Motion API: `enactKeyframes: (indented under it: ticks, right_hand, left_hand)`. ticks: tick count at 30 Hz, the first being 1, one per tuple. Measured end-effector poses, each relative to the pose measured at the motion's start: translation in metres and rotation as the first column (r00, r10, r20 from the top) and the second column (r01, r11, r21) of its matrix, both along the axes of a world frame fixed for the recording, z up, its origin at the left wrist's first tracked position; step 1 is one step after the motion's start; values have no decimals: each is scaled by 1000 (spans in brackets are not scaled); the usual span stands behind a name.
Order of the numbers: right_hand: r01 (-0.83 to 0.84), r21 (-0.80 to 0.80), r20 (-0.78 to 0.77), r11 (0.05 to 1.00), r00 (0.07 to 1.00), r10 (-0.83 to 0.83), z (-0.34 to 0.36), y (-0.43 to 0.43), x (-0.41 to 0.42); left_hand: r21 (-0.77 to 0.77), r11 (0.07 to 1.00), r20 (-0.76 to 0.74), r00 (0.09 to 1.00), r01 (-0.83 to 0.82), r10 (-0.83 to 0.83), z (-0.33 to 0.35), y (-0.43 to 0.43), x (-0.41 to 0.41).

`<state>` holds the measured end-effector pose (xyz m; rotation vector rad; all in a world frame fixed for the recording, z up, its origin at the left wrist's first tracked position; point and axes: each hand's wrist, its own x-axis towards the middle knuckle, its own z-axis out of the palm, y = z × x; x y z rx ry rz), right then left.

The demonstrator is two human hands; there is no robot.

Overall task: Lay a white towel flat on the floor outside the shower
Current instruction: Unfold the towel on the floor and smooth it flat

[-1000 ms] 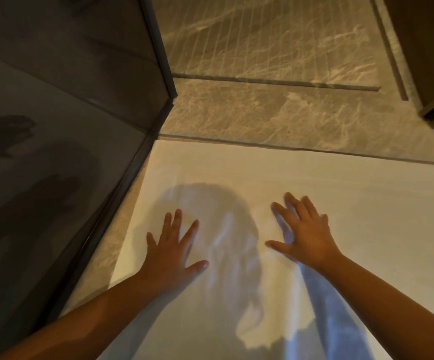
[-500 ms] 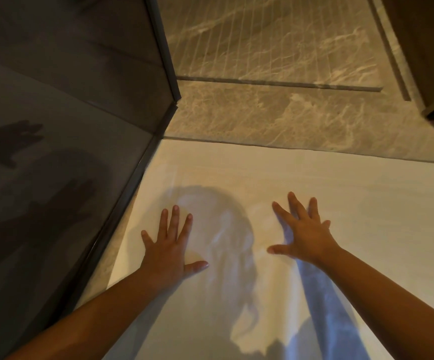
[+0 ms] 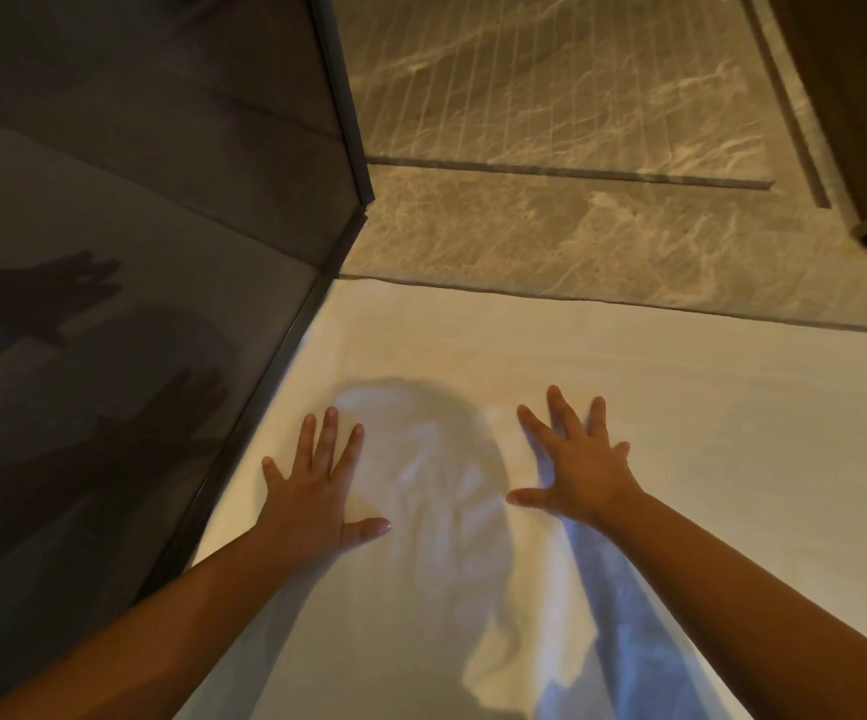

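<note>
Since a second ago your hands have stayed flat on the white towel (image 3: 681,407). Your left hand (image 3: 312,491) has slid a little toward the dark glass panel (image 3: 135,304). The strip of marble floor (image 3: 577,236) that showed along the towel's left edge is now out of sight, and that edge runs right beside the panel's frame.

The towel's near end and right side are cut off by the picture. A shadow (image 3: 436,459) dims the wrinkled patch between your hands, so the folds there are hard to read.

Both hands are released and grasp nothing. The left palm is down with its fingers straight, and your right hand (image 3: 584,472) has its fingers fanned wide and its thumb stretched out. The towel lies spread on the floor, its far edge along the marble step.
</note>
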<state>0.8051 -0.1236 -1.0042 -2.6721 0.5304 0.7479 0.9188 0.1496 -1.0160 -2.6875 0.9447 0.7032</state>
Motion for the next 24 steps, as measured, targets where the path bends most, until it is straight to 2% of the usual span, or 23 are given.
enactKeyframes:
  ticks: [6,14,19,24]
  right_hand:
    - [-61,13,43,998,997,60,5,-5,-7]
    - [49,-5,-33,999,998,-49,8,-49,-46]
    - [87,26,-11,996,996,-87,4,-44,-48]
    - [90,26,-16,996,996,-89,3,-36,-42]
  left_hand:
    - [21,1000,-2,1000,-7,7,7,-1,-1]
    - [-101,993,-49,997,-63,58,6,-22,-6]
    - [-55,997,-74,996,-49,45,-3,-30,-2]
    - [11,1000,13,1000,-18,18,-7,-23,3]
